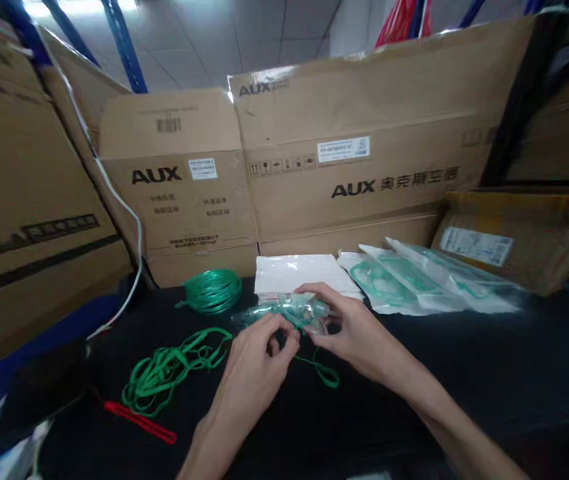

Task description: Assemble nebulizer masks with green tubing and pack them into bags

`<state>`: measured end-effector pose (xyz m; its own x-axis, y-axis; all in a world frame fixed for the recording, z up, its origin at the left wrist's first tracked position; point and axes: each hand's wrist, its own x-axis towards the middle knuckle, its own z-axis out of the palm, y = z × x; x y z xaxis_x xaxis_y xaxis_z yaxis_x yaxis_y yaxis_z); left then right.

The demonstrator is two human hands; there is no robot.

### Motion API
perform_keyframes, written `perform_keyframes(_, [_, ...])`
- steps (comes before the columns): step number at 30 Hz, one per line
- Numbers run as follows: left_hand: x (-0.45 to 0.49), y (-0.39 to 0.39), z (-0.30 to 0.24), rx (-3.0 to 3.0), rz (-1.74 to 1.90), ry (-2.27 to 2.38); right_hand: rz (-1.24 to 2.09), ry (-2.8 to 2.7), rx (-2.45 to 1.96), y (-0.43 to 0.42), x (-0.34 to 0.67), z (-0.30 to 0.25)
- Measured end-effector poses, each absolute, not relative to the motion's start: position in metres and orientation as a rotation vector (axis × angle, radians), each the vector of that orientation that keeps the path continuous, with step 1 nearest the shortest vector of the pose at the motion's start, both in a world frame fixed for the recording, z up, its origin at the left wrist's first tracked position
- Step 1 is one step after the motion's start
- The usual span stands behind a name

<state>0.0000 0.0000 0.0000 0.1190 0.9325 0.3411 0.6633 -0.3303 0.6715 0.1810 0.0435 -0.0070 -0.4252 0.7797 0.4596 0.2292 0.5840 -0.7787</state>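
Note:
My right hand (339, 317) grips a clear, green-tinted plastic piece (279, 307) that looks like a breathing mask; its exact form is blurred and partly covered by fingers. Close beside it, my left hand (264, 353) is closed in a pinch on a thin green cord at the underside of the piece. From there a loose looped end of green cord (328, 378) hangs down onto the black surface. Left of my hands lies a tangled bunch of green elastic cord (174, 367). Behind it sits a coil of green tubing (213, 291).
A white paper pouch (304, 270) lies behind my hands. Several clear-fronted pouches (389, 277) with green contents overlap to its right. A red folded cord (140, 422) is front left. Cardboard panels (304, 160) wall the back; a taped carton (504, 233) stands right. A white cable (114, 183) hangs left.

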Motion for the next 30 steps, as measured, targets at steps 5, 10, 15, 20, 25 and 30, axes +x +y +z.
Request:
perform_keyframes(5, [0.004,-0.002,-0.004,2.111,1.016,1.499,0.612,-1.933,-0.946,0.05,0.187,-0.006])
perform_keyframes(10, [0.001,0.001,-0.005,2.116,0.982,1.525,0.759,-1.946,-0.902,0.047,0.189,-0.006])
perform_keyframes(15, [-0.006,0.005,-0.005,2.108,1.012,1.5,0.845,-1.95,-0.829,0.042,0.187,-0.005])
perform_keyframes(20, [-0.006,0.004,-0.005,2.127,1.001,1.478,0.807,-1.974,-0.817,0.044,0.186,-0.006])
perform_keyframes(25, [-0.001,-0.001,-0.003,2.136,0.913,1.499,0.466,-1.947,-1.063,0.053,0.193,-0.003])
perform_keyframes(30, [0.0,0.0,-0.006,2.14,0.8,1.483,0.515,-1.941,-1.241,0.057,0.208,0.0])
